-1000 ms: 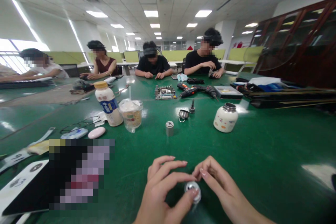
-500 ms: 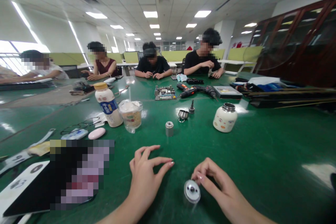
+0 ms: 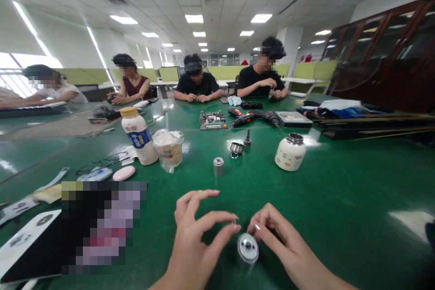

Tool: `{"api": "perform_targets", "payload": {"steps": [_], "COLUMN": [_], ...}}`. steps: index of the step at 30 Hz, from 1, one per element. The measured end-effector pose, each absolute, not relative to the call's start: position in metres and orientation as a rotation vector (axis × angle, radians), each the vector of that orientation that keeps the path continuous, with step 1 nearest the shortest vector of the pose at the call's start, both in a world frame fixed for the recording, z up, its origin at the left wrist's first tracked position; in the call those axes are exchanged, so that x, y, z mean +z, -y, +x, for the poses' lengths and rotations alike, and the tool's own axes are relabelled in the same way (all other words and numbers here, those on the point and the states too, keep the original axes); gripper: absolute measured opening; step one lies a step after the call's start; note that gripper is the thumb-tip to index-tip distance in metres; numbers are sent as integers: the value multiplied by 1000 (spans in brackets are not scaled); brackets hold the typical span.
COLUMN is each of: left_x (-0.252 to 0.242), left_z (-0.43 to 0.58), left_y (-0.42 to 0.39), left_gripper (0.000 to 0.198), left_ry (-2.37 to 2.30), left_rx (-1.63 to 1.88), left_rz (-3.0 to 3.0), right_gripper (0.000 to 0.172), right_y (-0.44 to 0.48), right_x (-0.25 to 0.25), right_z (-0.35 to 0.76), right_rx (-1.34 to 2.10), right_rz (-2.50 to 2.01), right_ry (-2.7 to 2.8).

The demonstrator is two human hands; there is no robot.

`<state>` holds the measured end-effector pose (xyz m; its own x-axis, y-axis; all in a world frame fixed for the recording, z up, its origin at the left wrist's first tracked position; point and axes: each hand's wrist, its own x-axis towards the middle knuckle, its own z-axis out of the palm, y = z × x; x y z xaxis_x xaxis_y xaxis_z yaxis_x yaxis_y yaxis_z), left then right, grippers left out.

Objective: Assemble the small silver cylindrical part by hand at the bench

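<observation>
My right hand point(image 3: 282, 244) holds a small round silver cap point(image 3: 248, 248) by its right side, just above the green table point(image 3: 340, 199). My left hand point(image 3: 197, 231) is beside it on the left. Its thumb and forefinger pinch a tiny part point(image 3: 234, 222) too small to name, right above the cap. Farther out lie a small grey cylinder point(image 3: 218, 166), a metal ring piece point(image 3: 236, 148), a small dark stopper point(image 3: 248, 138) and a white squat flask body point(image 3: 290, 152) with its mouth open.
A milk-tea bottle point(image 3: 137, 140), a plastic cup point(image 3: 169, 148), glasses point(image 3: 98, 165) and a pink case point(image 3: 124, 172) sit at the left. A circuit board point(image 3: 212, 120), power drivers point(image 3: 253, 118) and a box point(image 3: 294, 118) lie farther back. Several people sit at the far side.
My left hand let go of the cap, drew away to the left, then came back with a tiny part pinched above it. My right hand kept hold of the cap.
</observation>
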<state>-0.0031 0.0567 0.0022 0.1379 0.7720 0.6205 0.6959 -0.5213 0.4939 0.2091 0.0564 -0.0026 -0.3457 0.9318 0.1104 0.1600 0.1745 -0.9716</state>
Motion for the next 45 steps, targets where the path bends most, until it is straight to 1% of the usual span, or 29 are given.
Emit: {"api": "perform_targets", "payload": {"steps": [5,13,16,19,20,24,29,31,33,34,36,40,43,45], "left_x": [6,6,1,-7,-9,-12,-8,-8,-9,-9,-10,-10,-9,-9], "left_z": [5,7,7,6,5,5,9,9,8,7,6,7,8,9], "left_y": [-40,-43,-41,-40,-40,-40,-37,-38,-38,-39,-39,-39,-38,-37], "left_gripper": [21,25,35,55,55,41,39,40,40,39,38,38,40,40], "left_ry": [-1312,-1243,-1275,-1338,-1345,-1401,-1434,-1431,-1428,-1417,-1393,-1407,-1420,-1425], "left_rx": [1318,1213,1213,1145,1105,1060,1079,1089,1092,1081,1055,1066,1079,1079], "left_rz": [2367,2372,2313,2300,2322,2373,2346,2342,2339,2346,2358,2333,2326,2331], "right_gripper": [28,30,30,31,33,38,42,34,19,17,17,10,13,16], "right_y": [-56,-57,-56,-54,-53,-51,-52,-54,-55,-54,-53,-51,-59,-73], "right_x": [-4,1,1,3,4,6,2,3,5,6,9,16,19,17], "right_z": [209,208,210,211,212,215,218,218,216,214,210,205,210,218], "right_rx": [1250,1261,1210,1097,1057,947,842,813,794,785,772,773,766,682], "right_rz": [-1033,-1023,-1015,-961,-930,-858,-945,-966,-977,-983,-1007,-1068,-1083,-1125], "right_ry": [1656,1642,1621,1703,1764,1945,1797,1783,1830,1859,1913,1943,1888,1840]}}
